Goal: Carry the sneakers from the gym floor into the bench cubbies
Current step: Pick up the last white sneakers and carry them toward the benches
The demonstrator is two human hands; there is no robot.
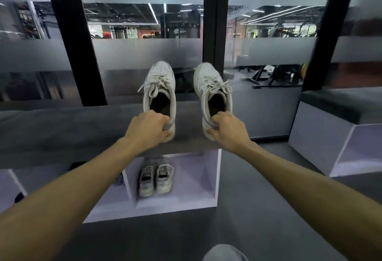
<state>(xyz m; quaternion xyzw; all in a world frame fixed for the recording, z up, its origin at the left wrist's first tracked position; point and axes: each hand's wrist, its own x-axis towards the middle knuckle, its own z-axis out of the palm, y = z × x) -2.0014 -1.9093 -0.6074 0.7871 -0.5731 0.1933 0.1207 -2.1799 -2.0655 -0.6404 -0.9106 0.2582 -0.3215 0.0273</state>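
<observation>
While both arms reach forward over the bench, we carry one white sneaker in each hand. Left hand [152,127]: fingers curled tight over the heel collar of the left sneaker [160,93], thumb under the heel. Right hand [224,128]: same grip on the heel of the right sneaker [213,91]. Both shoes run long-axis straight away from our hands, toes pointing forward, openings facing up toward us, held in the air above the bench top [62,128].

Target lies below and slightly nearer than our hands: the open cubby [198,178] under the bench. A grey pair [156,179] already sits in its left part; free floor shows to the right of that pair, beneath our right hand.

We judge the right hand nearer the free space. Shoes must come down and go in toe-first, clearing the bench edge.
</observation>
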